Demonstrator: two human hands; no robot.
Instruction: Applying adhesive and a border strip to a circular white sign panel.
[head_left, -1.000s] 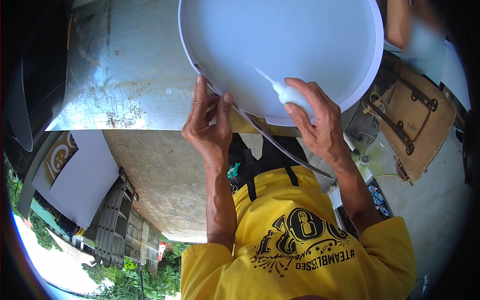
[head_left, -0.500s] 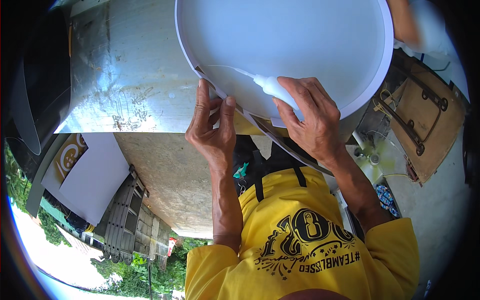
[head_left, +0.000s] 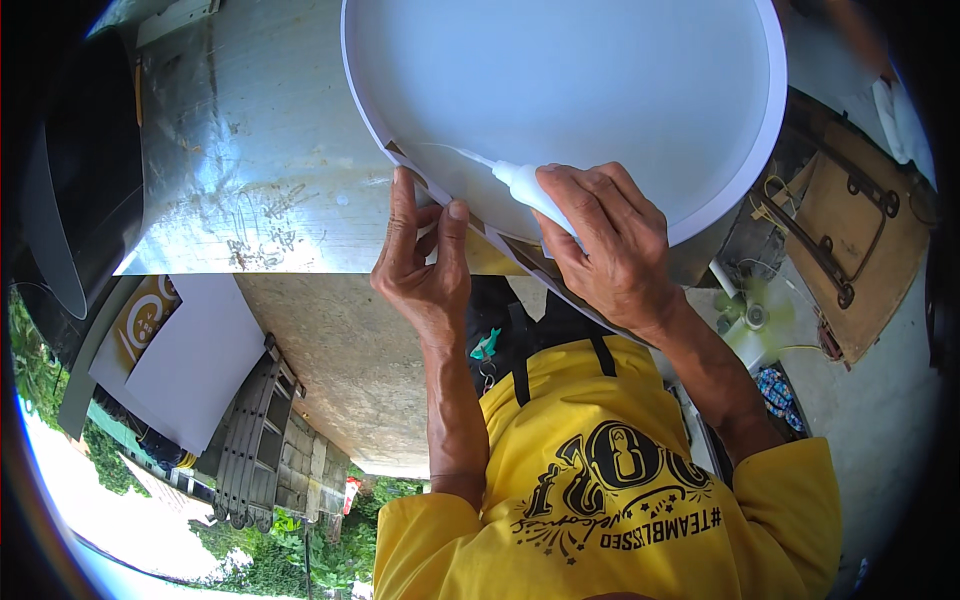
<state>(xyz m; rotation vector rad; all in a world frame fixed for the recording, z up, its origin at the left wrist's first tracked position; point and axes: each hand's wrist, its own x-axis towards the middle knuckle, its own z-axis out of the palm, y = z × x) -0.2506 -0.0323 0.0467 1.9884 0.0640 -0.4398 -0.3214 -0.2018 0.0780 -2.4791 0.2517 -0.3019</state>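
The biggest thing in front of me is the metal table (head_left: 250, 200), its scuffed, shiny top stretching left of the white disc (head_left: 590, 110). The disc comes next in size: it lies on the table with its raised rim (head_left: 778, 80), and I take every place from it. On its near side is the yellow shirt (head_left: 440, 540) of the person at work, dark lettering across the chest. Off to the right of the disc sits a brown board (head_left: 860, 310) with dark metal legs. A metal ladder (head_left: 252, 440) is well to the left and nearer than the disc, with a white sheet (head_left: 200, 365) just beside it. Nearer than the disc and to its right is a fan (head_left: 755, 317), its greenish blades blurred.

A narrow strip (head_left: 575, 298) follows the disc's near left edge, then swings away from it and passes below the right hand (head_left: 615, 240). That hand's grip is wrapped around a white squeeze bottle (head_left: 525, 187), tilted over the near part of the disc. The left hand (head_left: 425, 240) is at the disc's near left edge, forefinger and thumb touching the strip; from here I can't tell whether its grip pinches the strip or only presses it. Smallest of all, the bottle's thin nozzle (head_left: 472, 155) points left above the disc, toward the edge by the left fingertips.
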